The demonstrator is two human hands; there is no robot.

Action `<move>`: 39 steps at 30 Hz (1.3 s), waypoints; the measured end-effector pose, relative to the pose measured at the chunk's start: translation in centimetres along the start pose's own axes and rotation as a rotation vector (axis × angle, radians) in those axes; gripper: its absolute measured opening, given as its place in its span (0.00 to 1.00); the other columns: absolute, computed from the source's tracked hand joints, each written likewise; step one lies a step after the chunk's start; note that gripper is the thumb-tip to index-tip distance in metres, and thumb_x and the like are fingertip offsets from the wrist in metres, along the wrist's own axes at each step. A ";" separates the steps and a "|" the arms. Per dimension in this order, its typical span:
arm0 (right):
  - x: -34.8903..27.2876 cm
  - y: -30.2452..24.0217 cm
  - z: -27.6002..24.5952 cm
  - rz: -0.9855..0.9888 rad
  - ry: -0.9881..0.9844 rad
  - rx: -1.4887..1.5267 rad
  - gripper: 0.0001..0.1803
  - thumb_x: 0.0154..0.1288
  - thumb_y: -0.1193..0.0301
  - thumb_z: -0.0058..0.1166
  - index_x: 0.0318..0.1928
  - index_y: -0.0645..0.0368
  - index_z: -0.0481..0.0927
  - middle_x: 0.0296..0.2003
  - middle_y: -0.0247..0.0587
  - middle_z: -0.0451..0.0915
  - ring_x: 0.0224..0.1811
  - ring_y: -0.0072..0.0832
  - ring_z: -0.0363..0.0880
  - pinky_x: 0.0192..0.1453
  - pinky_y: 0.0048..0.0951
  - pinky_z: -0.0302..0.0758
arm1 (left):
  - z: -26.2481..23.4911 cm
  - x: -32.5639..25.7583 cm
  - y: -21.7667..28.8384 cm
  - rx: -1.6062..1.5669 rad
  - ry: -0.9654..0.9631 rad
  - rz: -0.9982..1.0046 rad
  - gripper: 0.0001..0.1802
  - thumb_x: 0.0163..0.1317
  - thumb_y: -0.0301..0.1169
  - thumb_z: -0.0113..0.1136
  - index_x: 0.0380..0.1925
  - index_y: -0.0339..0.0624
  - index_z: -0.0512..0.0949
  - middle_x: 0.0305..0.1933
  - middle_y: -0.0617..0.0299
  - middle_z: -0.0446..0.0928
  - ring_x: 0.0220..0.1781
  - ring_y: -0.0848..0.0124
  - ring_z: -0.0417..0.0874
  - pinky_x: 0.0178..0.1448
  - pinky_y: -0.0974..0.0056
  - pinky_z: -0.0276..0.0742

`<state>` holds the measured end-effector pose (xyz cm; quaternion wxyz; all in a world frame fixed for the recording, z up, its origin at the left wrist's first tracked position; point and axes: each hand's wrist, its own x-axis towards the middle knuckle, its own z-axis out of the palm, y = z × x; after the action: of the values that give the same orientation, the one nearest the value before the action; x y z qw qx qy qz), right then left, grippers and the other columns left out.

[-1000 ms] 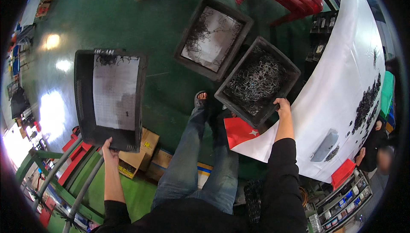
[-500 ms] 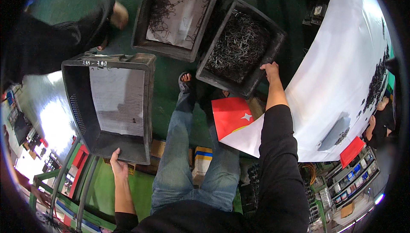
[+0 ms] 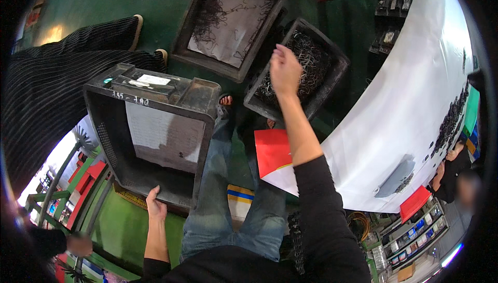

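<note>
At the left, a black plastic crate [image 3: 96, 114] with paper lining its inside tilts towards me. My left hand [image 3: 156, 206] grips its near rim, thumb over the edge. A smaller black crate [image 3: 340, 73] holds a tangle of dark bent wire hooks [image 3: 314, 60]. Over this crate's left part hangs my right hand [image 3: 285, 70], its fingers bent and slightly blurred; whether they hold anything is hidden. Beyond stands another black crate [image 3: 179, 39], lined with paper, with scattered wire hooks on it.
To my right spreads a white-covered table [image 3: 384, 127] with small black parts, a grey sheet [image 3: 397, 179] and a red tray [image 3: 415, 203]. A red and white sheet [image 3: 272, 150] hangs by my knee. People's legs [image 3: 104, 42] are at the left; another person [image 3: 456, 179] is at the far right.
My right hand has let go of the smaller crate's rim and moved left over it. The left crate has shifted right and tilted, still in my left hand. A person's legs have come closer.
</note>
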<state>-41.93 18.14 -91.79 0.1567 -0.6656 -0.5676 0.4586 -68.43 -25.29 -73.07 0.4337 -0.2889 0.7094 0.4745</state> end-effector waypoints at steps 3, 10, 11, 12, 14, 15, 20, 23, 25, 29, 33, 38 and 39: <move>3.0 -2.7 6.5 0.242 0.127 -0.212 0.31 0.60 0.71 0.56 0.63 0.60 0.64 0.55 0.58 0.74 0.54 0.49 0.76 0.58 0.42 0.73 | -1.3 -0.2 -0.9 -0.035 0.009 -0.015 0.18 0.53 0.26 0.61 0.46 0.36 0.76 0.49 0.58 0.79 0.52 0.62 0.78 0.61 0.57 0.71; 5.7 -1.8 8.4 0.262 0.039 0.016 0.31 0.55 0.74 0.56 0.61 0.63 0.66 0.56 0.58 0.73 0.58 0.52 0.73 0.63 0.42 0.70 | -4.2 -1.4 -2.8 -0.090 0.045 0.006 0.18 0.53 0.26 0.61 0.45 0.34 0.76 0.49 0.58 0.78 0.53 0.63 0.77 0.62 0.58 0.70; 4.9 -2.0 7.4 0.220 0.057 0.036 0.30 0.54 0.75 0.56 0.60 0.63 0.67 0.55 0.58 0.74 0.57 0.51 0.74 0.61 0.42 0.70 | -4.5 -1.6 -2.9 -0.099 0.053 -0.015 0.18 0.53 0.26 0.61 0.45 0.34 0.76 0.49 0.58 0.78 0.53 0.63 0.77 0.62 0.58 0.70; 4.1 -2.3 6.3 0.205 0.070 0.067 0.29 0.54 0.75 0.56 0.59 0.64 0.68 0.53 0.58 0.76 0.56 0.51 0.75 0.60 0.41 0.71 | -4.8 -1.8 -3.0 -0.104 0.079 -0.021 0.18 0.53 0.26 0.61 0.45 0.34 0.76 0.49 0.58 0.78 0.53 0.63 0.77 0.62 0.58 0.70; 1.6 -3.0 2.6 0.068 0.041 0.232 0.28 0.47 0.77 0.58 0.53 0.70 0.72 0.44 0.54 0.81 0.46 0.44 0.81 0.52 0.36 0.74 | -5.4 -2.0 -2.9 -0.115 0.069 -0.026 0.19 0.52 0.26 0.61 0.46 0.34 0.76 0.49 0.58 0.78 0.53 0.63 0.77 0.61 0.58 0.70; 0.2 -3.4 0.5 0.087 -0.013 0.396 0.27 0.47 0.78 0.59 0.52 0.69 0.72 0.44 0.51 0.81 0.45 0.38 0.81 0.52 0.33 0.74 | -5.8 -2.3 -2.7 -0.112 0.118 -0.034 0.19 0.52 0.26 0.61 0.46 0.33 0.76 0.50 0.58 0.78 0.53 0.63 0.77 0.61 0.58 0.70; -7.9 -1.7 -9.5 0.165 0.076 0.490 0.27 0.51 0.88 0.54 0.55 0.67 0.70 0.48 0.45 0.79 0.49 0.33 0.78 0.57 0.31 0.72 | -6.6 -2.0 -2.2 -0.075 0.043 -0.003 0.21 0.51 0.25 0.61 0.48 0.35 0.75 0.50 0.59 0.78 0.53 0.63 0.77 0.61 0.58 0.70; -10.4 1.3 -13.6 0.457 0.160 0.431 0.27 0.50 0.88 0.55 0.54 0.65 0.71 0.47 0.43 0.79 0.47 0.33 0.78 0.52 0.30 0.74 | -6.5 -1.8 -2.2 -0.047 0.075 0.063 0.15 0.52 0.29 0.63 0.41 0.38 0.77 0.46 0.59 0.79 0.49 0.61 0.78 0.59 0.58 0.71; -11.3 3.9 -15.0 0.500 0.224 0.339 0.31 0.49 0.87 0.54 0.58 0.69 0.68 0.50 0.48 0.77 0.47 0.36 0.78 0.50 0.29 0.75 | -6.3 -1.7 -2.2 -0.048 0.070 0.079 0.15 0.52 0.28 0.63 0.41 0.37 0.77 0.46 0.59 0.79 0.49 0.62 0.78 0.59 0.58 0.71; -11.3 9.2 -15.0 0.617 0.335 0.310 0.39 0.48 0.88 0.52 0.65 0.71 0.60 0.53 0.52 0.75 0.50 0.39 0.76 0.56 0.31 0.72 | -5.8 -1.9 -2.1 -0.041 0.085 0.085 0.15 0.53 0.27 0.61 0.42 0.37 0.77 0.46 0.59 0.79 0.49 0.63 0.78 0.58 0.59 0.72; -10.9 12.3 -14.4 0.657 0.421 0.282 0.41 0.49 0.89 0.52 0.67 0.72 0.57 0.55 0.54 0.74 0.50 0.39 0.76 0.58 0.32 0.71 | -5.5 -1.8 -2.0 -0.046 0.080 0.072 0.15 0.53 0.27 0.61 0.42 0.37 0.77 0.45 0.60 0.79 0.48 0.64 0.78 0.58 0.59 0.72; -10.0 12.7 -14.6 0.601 0.440 0.356 0.39 0.52 0.89 0.46 0.68 0.71 0.56 0.55 0.53 0.74 0.45 0.36 0.77 0.51 0.30 0.75 | -5.6 -1.5 -2.1 -0.028 0.111 0.070 0.15 0.53 0.27 0.62 0.41 0.37 0.77 0.43 0.61 0.79 0.47 0.65 0.78 0.57 0.59 0.71; -9.8 12.5 -14.5 0.582 0.445 0.365 0.38 0.52 0.90 0.45 0.68 0.71 0.57 0.54 0.53 0.74 0.43 0.35 0.78 0.50 0.30 0.75 | -5.6 -1.4 -2.1 -0.027 0.111 0.078 0.15 0.53 0.27 0.62 0.42 0.37 0.77 0.43 0.61 0.79 0.47 0.65 0.78 0.57 0.59 0.71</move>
<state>-22.20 10.00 -88.94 0.2549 -0.8427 -0.2170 0.4218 -67.99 -31.25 -71.69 0.3708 -0.2926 0.7368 0.4838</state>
